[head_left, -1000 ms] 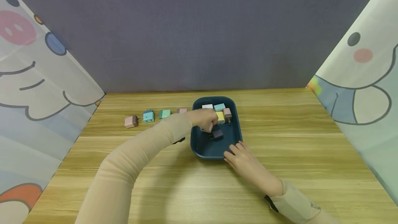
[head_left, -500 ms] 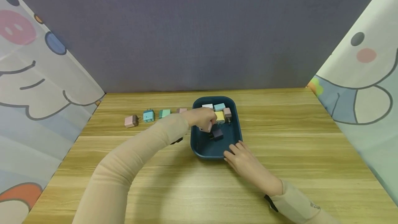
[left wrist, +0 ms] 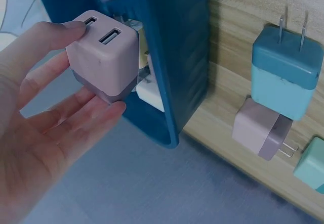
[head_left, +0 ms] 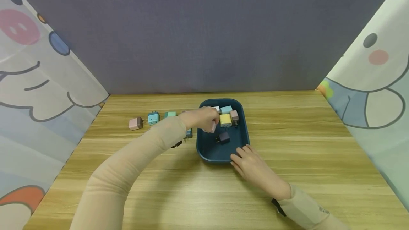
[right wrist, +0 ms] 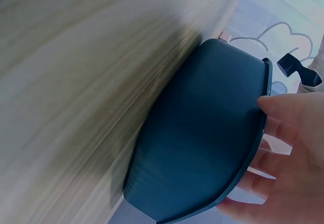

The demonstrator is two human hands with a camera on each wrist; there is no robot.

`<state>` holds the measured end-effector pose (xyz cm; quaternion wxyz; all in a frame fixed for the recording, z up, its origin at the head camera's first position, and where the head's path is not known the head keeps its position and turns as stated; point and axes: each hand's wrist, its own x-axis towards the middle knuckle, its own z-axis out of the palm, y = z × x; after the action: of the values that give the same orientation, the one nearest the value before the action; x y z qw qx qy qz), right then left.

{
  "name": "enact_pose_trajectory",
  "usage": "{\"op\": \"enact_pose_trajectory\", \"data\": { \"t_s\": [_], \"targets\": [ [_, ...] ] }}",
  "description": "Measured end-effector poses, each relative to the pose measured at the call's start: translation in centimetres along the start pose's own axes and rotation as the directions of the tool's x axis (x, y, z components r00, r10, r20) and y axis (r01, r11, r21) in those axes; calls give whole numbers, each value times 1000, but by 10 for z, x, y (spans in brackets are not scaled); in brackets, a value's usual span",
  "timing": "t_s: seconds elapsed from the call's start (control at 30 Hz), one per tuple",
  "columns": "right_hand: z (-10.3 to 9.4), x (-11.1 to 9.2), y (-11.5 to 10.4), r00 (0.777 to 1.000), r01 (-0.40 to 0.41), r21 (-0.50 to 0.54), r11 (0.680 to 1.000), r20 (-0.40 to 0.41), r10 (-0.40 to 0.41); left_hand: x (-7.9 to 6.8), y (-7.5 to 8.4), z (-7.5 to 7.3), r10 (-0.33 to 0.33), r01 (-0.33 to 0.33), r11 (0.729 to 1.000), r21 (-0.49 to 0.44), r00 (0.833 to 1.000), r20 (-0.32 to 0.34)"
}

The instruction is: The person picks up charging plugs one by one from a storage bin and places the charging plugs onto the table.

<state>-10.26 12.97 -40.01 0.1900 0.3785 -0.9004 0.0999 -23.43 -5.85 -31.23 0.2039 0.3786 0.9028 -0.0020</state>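
Observation:
My left hand [head_left: 202,118] pinches a pink USB charger [left wrist: 104,54] between thumb and fingers, over the left side of a dark blue bin [head_left: 220,161]. Two USB slots face the left wrist camera. Inside the bin lie a yellow charger [head_left: 225,120], a light blue one [head_left: 226,109], a pink one [head_left: 234,116], a dark one [head_left: 224,137] and a partly covered white one [left wrist: 150,93]. With thumb outside and fingers inside, my right hand [head_left: 250,164] grips the bin's near right rim [right wrist: 257,145].
Left of the bin, several chargers lie on the wooden table [head_left: 287,134]: a pink one [head_left: 135,123], a blue one [head_left: 153,118], a green one [head_left: 170,114] and a two-tone blue one [left wrist: 287,72]. A grey partition [head_left: 204,34] stands behind.
My left hand has moved slightly left and up with the pink charger, uncovering more of the yellow charger and a blue one beside the bin. The right hand keeps its place on the rim.

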Motion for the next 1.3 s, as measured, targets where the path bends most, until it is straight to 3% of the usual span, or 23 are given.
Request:
{"op": "enact_pose_trajectory", "data": {
  "t_s": [0.63,1.0,1.3],
  "targets": [
    [1,-2,3,1000,10,-1,1000,-20,-10,-31,-6,-11,-38,36,998,-58,998,-45],
    [0,-3,4,1000,1,-11,1000,-18,-1,-46,-15,-9,-69,62,995,-77,994,-90],
    [0,-4,4,1000,8,-16,1000,-12,-8,-57,-27,-7,-30,20,998,-61,985,-169]
  ]
}}
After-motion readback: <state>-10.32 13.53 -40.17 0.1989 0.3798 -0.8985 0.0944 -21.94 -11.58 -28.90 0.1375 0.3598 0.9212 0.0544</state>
